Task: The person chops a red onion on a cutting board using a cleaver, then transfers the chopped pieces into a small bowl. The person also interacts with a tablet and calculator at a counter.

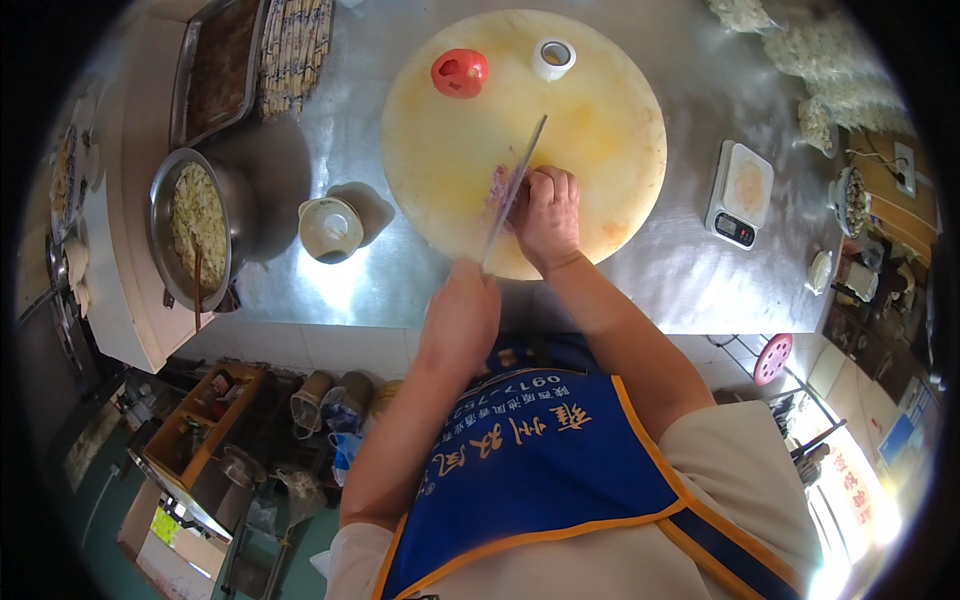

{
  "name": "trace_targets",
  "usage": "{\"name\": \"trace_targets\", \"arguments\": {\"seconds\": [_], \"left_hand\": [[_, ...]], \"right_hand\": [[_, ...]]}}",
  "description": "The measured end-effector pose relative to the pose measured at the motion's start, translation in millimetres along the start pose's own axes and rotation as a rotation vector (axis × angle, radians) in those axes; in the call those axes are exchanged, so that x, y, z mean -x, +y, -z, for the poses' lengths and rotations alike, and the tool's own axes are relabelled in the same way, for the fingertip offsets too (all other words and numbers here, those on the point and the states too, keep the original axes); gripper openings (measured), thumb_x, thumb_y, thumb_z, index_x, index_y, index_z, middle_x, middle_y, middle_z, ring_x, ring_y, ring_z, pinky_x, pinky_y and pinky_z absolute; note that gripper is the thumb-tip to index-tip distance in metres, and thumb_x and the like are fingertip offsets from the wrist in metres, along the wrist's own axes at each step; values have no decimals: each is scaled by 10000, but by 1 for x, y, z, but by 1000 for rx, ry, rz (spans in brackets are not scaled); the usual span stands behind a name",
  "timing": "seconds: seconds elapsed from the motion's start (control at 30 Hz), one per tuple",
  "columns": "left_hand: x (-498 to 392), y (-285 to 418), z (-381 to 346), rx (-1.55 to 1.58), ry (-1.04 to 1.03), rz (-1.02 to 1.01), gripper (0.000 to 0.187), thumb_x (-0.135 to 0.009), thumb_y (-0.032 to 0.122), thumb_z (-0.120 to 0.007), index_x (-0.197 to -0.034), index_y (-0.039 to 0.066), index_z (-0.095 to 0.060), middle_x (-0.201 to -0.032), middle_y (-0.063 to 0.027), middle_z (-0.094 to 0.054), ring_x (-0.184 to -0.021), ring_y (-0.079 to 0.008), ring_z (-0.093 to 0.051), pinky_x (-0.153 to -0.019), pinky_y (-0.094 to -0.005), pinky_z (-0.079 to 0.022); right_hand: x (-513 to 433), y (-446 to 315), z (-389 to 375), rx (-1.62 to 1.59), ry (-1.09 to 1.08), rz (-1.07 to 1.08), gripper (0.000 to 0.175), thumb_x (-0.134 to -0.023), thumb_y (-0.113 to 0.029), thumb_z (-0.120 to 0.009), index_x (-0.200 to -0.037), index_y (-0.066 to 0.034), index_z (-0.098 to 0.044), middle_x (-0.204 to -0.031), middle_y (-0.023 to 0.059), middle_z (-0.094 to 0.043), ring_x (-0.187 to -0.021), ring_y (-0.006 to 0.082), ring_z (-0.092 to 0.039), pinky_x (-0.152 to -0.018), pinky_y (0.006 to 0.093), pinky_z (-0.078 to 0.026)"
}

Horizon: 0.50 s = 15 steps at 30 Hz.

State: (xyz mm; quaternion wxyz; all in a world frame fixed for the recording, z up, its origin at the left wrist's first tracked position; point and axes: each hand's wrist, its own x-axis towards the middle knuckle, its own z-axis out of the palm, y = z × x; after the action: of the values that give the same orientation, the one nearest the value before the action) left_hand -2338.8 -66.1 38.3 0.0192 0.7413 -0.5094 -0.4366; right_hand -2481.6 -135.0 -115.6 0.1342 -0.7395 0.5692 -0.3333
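Note:
My left hand (463, 311) grips the handle of a kitchen knife (517, 187), its blade seen nearly edge-on and slanting up to the right. Beside the blade, my right hand (551, 214) presses its curled fingers onto a reddish-purple vegetable, perhaps onion, mostly hidden under them. Finely cut purple bits (498, 191) lie left of the blade. All of this is on a round, yellowed cutting board (615, 142). Towards the board's far side sit a red tomato (469, 75) with a piece cut away and a white roll (553, 69), possibly tape.
Left on the steel table (352, 112) are a small bowl (330, 229), a metal basin (244, 217) of chopped pale-green vegetable with chopsticks (198, 277), patterned sticks (296, 56) and a tray (178, 97). Rightward stand a digital scale (741, 195) and bagged pale food (832, 67).

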Motion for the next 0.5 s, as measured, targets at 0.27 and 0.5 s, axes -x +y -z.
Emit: {"name": "trace_targets", "arguments": {"seconds": [0.27,0.5], "left_hand": [[16,4,10,-67,-88,48,277,-1054,232,-539,-1065,-34,-461,-938,-401,-669,-923,-591,-646,-824,-636,-515],[-22,2,-12,-38,-39,10,275,-1050,225,-541,-1079,-35,-457,-943,-403,-668,-923,-590,-648,-829,-636,-516]], "right_hand": [[-2,-1,-5,30,-3,-32,333,-821,-80,-682,-1129,-40,-562,-1178,156,-588,-1091,397,-553,-955,500,-455],[-2,-3,-4,71,-57,-42,380,-826,-82,-721,-1151,-29,-531,-1166,172,-583,-1081,397,-553,-934,503,-480]]}}
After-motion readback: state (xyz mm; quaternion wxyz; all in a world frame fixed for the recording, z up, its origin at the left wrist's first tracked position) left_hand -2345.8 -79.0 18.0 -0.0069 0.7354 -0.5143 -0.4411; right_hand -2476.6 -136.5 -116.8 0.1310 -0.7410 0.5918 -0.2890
